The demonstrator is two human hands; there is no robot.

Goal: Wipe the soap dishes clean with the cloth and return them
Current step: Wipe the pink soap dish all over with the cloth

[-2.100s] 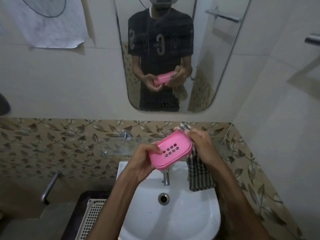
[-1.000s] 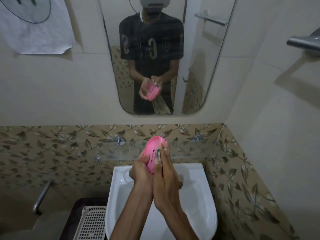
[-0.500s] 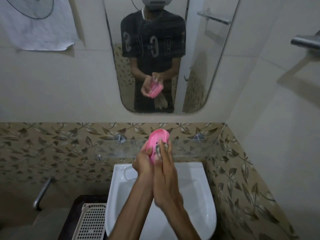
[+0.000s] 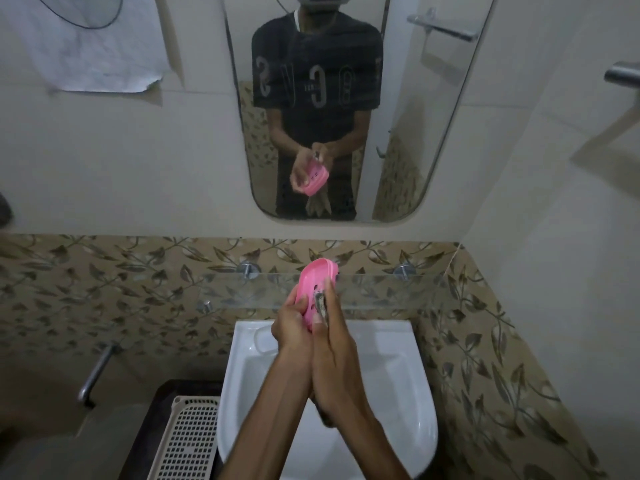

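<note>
Left hand (image 4: 289, 322) grips pink dish (image 4: 316, 289), fingers curled round lower edge; dish tilted on edge above sink (image 4: 398, 368), holds nothing. Right hand (image 4: 334, 344) fingers straight, pressing cloth (image 4: 320, 303) into dish face; cloth mostly hidden between fingers and dish. Glass shelf (image 4: 381, 289) just beyond fingertips. Basket (image 4: 188, 441) lower left.

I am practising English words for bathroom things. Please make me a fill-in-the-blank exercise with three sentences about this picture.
1. The left hand holds a soap dish whose colour is ____.
2. The right hand presses a checked ____ against the dish.
3. Both hands are above the white ____, in front of the glass shelf.

Missing words: pink; cloth; sink
</note>
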